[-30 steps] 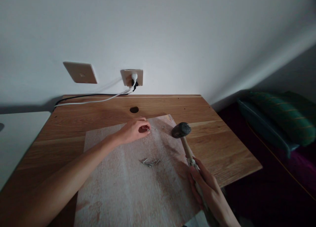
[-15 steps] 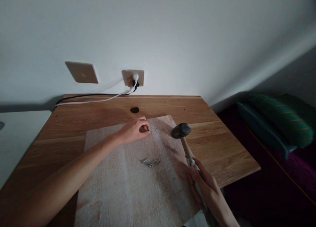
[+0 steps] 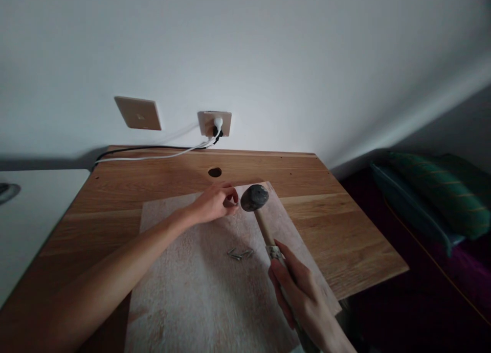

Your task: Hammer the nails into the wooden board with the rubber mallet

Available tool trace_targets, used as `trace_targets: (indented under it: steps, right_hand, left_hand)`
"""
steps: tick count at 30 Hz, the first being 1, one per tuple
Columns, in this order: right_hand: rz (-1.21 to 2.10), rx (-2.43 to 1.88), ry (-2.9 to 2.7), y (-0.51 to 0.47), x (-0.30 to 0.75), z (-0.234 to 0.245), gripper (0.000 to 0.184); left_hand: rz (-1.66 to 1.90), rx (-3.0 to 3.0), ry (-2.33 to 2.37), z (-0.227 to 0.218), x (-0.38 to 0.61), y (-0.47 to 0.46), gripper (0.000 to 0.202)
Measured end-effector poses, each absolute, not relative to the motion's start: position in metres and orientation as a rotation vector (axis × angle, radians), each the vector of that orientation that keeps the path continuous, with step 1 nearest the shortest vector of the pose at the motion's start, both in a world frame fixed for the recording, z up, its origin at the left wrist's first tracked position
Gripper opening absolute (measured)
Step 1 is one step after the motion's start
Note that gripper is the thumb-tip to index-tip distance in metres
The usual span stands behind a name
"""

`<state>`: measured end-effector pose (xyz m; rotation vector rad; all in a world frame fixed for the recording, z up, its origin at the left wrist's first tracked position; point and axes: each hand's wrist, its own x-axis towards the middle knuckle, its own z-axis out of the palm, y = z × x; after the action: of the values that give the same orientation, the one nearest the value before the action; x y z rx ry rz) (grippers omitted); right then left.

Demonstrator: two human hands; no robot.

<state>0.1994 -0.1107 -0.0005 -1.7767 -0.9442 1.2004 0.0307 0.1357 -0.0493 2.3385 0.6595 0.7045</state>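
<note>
My right hand [image 3: 297, 291] is wrapped round the handle of a mallet [image 3: 255, 198] with a dark, rounded head and a pale wooden handle. The mallet head is close to the fingertips of my left hand [image 3: 217, 202], at the far part of a worn, whitish board [image 3: 184, 286]. Thumb and forefinger of the left hand are pinched together on a nail [image 3: 237, 204], of which only a tiny bit shows. Several loose nails [image 3: 240, 254] lie in a small pile on the board, nearer to me. The mallet head hides part of the board behind it.
Beneath the board is a wooden desk [image 3: 345, 230] with a round cable hole [image 3: 215, 172]. White and black cables [image 3: 153, 157] run along its back to a wall socket [image 3: 226, 118]. A white surface [image 3: 38, 210] adjoins at left; green cushions [image 3: 441, 189] lie at right.
The mallet head has moved left, from the board's right edge to beside my left fingertips. My left hand keeps its pinch at about the same spot; the view has shifted slightly.
</note>
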Motion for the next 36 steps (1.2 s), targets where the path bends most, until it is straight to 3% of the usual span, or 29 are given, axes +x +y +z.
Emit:
trace_targets:
  steps: [5, 11, 36]
  right_hand:
    - [1.19, -1.799, -0.972, -0.105, 0.19, -0.004, 0.074]
    - [1.152, -1.808, -0.988, -0.105, 0.187, -0.004, 0.071]
    - [1.187, -1.752, -0.915, -0.108, 0.183, -0.004, 0.068]
  left_hand:
    - [0.678, 2.317, 0.68, -0.053, 0.032, 0.136, 0.013]
    - [0.685, 2.308, 0.688, -0.054, 0.031, 0.137, 0.006]
    - [0.685, 2.23, 0.629, -0.053, 0.032, 0.14, 0.009]
